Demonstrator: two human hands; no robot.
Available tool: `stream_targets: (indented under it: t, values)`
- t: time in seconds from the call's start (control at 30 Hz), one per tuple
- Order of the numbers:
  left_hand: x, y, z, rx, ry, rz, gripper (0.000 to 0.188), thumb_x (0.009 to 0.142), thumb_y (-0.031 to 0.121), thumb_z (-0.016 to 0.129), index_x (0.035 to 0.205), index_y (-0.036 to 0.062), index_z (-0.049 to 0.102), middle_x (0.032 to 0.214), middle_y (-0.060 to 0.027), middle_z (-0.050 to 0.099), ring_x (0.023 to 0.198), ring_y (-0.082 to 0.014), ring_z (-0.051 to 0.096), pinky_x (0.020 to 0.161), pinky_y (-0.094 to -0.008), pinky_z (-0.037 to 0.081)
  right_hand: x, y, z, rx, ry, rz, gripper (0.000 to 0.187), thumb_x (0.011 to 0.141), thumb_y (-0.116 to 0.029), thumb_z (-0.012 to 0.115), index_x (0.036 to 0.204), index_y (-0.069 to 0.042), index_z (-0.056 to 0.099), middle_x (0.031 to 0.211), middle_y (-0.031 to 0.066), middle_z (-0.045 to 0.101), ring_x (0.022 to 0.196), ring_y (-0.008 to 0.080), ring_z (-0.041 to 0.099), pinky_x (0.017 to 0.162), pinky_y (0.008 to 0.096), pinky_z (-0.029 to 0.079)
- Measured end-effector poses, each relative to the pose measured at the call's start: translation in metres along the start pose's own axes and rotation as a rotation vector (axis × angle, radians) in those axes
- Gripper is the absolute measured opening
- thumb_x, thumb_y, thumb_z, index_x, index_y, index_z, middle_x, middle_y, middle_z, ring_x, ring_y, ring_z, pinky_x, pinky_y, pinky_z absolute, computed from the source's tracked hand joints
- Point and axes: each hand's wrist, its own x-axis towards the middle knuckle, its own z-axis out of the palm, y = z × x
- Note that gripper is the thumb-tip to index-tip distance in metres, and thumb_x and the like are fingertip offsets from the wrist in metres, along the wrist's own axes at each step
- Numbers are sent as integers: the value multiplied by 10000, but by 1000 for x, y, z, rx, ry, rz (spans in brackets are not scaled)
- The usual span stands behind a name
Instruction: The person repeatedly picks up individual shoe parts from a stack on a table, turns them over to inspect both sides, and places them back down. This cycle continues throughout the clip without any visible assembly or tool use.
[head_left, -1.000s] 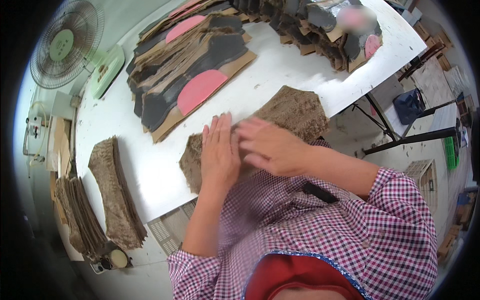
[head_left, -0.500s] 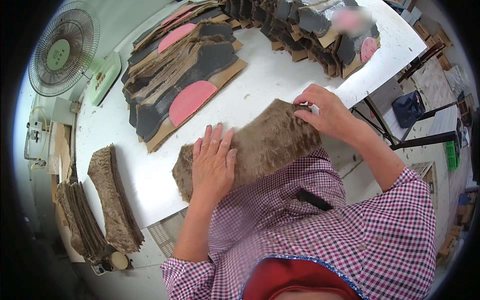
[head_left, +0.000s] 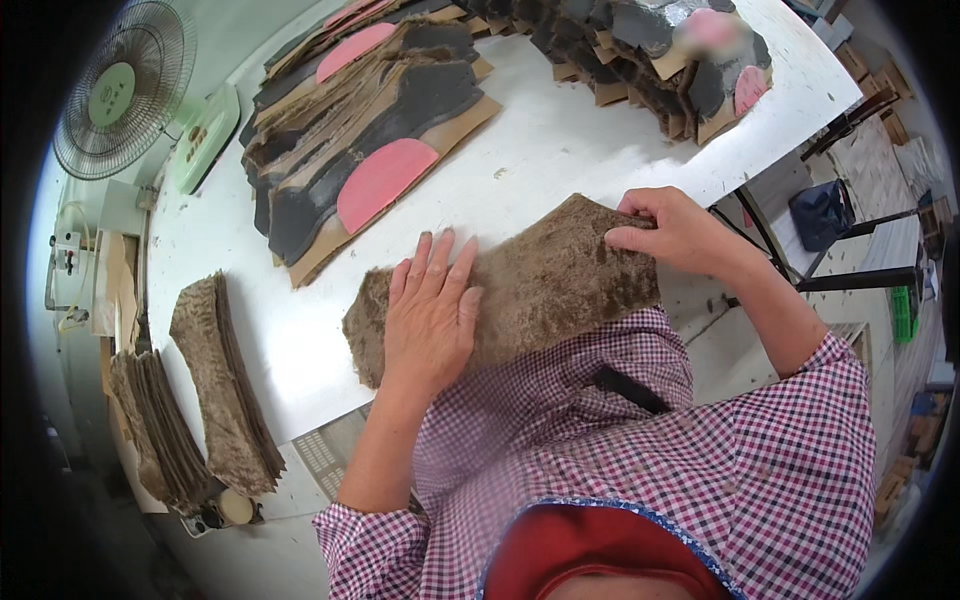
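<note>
A brown piece of plush fur fabric [head_left: 560,270] lies pile up across the table's near edge, its lower side hanging over my checked clothing. My left hand [head_left: 432,310] rests flat on its left part, fingers stretched out. At the far right corner my right hand [head_left: 675,232] pinches the edge of the piece between thumb and fingers. Beyond my left hand lies a staggered row of dark grey and tan shaped pieces with fur layers [head_left: 400,120], the front one bearing a pink half-round patch [head_left: 385,185].
Two stacks of brown fur pieces [head_left: 225,380] stand at the left edge of the white table [head_left: 320,340]. More layered pieces [head_left: 640,60] fill the table's far right. A fan [head_left: 112,95] and a green tray [head_left: 208,138] stand at the far left. A dark bag [head_left: 822,215] lies to the right.
My right hand has shifted slightly right and down with the corner of the fur fabric, which now lies flatter and looks smoother. My left hand stays on it. The view has tilted slightly.
</note>
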Motion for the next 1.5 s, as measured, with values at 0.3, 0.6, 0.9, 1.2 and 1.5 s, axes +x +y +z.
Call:
stream_targets:
  t: [0.3,0.6,0.9,1.2,1.5]
  values:
    - [0,0,-1,22,-5,7,499,1004,324,315,1475,162,320,1528,-94,300,1437,-273,207,1177,-421,133,18,19,24,-208,507,-430,110,838,-79,600,775,0,556,710,163,555,720,353,555,652,422,442]
    - [-1,0,1,37,14,-2,530,986,356,359,1468,138,327,1520,-98,312,1431,-269,226,1176,-414,139,23,32,36,-284,546,-449,70,846,-67,601,851,-29,542,816,119,577,803,327,560,700,412,457]
    - [1,1,0,-4,12,-19,529,994,327,372,1482,140,298,1523,-120,300,1437,-281,209,1182,-426,119,33,31,34,-274,514,-415,68,878,-80,564,850,-27,532,822,113,585,839,315,564,729,414,461]
    - [67,75,26,-199,132,359,519,919,186,496,1373,-36,379,1412,-196,414,1349,-323,352,1140,-421,262,37,27,33,-309,495,-256,60,878,-92,555,894,-39,530,840,135,593,862,336,575,738,431,463]
    - [82,79,32,-371,266,320,517,826,174,527,1271,-86,487,1344,-225,467,1282,-360,405,1072,-440,326,27,7,45,-212,587,-531,339,883,-45,492,1215,22,504,1252,211,530,1188,369,490,1001,404,413]
